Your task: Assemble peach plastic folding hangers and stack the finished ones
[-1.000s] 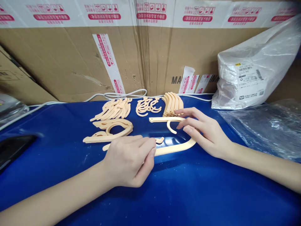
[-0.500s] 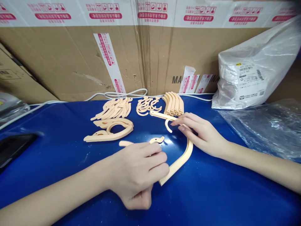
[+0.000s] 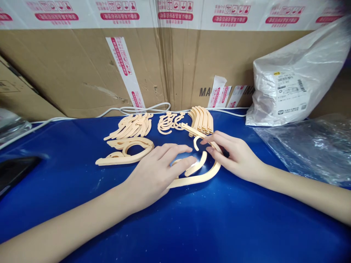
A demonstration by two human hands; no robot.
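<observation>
My right hand (image 3: 233,153) pinches a beige folding hanger (image 3: 204,178) near its hinge, between thumb and fingers. A short hook (image 3: 195,143) curves down beside the fingertips. One hanger arm points up toward the stacked parts, while the other bends down and left under my left hand (image 3: 161,170). That left hand hovers low over the pieces, thumb and index finger stretched out and apart; its other fingers are partly hidden. A short curved beige piece (image 3: 196,166) shows just past its fingertips. Left of it lies a folded hanger (image 3: 123,159) on the blue table.
Behind the hands sit a pile of curved arms (image 3: 133,126), several small hooks (image 3: 167,124) and a stack of wider arms (image 3: 202,120). Cardboard boxes (image 3: 90,65) and a white cable (image 3: 109,111) line the back. A plastic-wrapped parcel (image 3: 290,91) stands right; a dark phone (image 3: 18,173) lies left.
My left hand has risen away from me and opened from a closed grip. The hanger's lower arm has swung leftward. The short curved piece now shows between the hands.
</observation>
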